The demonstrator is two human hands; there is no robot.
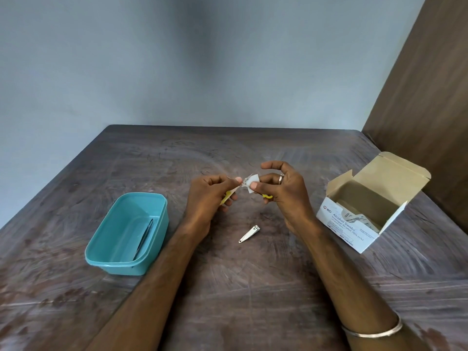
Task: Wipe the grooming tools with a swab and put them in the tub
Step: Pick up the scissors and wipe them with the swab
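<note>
Worn dark bench against a pale wall. Above its middle, a yellow-handled tool (229, 197), mostly hidden, sits in the left hand (210, 196), whose grip is curled round it. The right hand (281, 191) pinches a white swab (250, 186) at the tool's tip. Best to hold the tool steady and draw the swab along the whole working end, turning it. Nail clipper (250, 233) lies unwiped just below; tweezers (144, 238) lie in the teal tub (154, 239) to the left. Open swab box (354, 224) to the right.
</note>
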